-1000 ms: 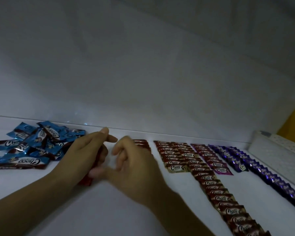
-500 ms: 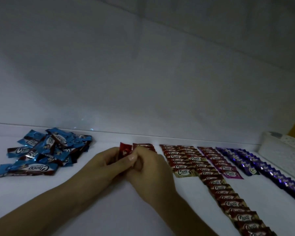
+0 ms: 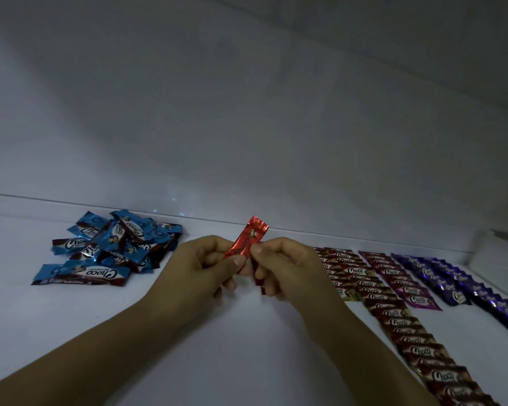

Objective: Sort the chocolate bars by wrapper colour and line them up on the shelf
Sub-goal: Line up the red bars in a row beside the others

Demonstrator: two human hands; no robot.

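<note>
Sorting step, red wrappers: left hand [image 3: 206, 266] and right hand [image 3: 283, 266] are both pinching one red bar [image 3: 247, 239], holding it tilted above the shelf [image 3: 232, 361], between blue pile [image 3: 109, 249] and lined rows [image 3: 399, 320]. Next move is calling for laying it flat, squared to a matching row

Head-worn wide-angle view, forward and down, close over shelf [image 3: 188, 361].
</note>
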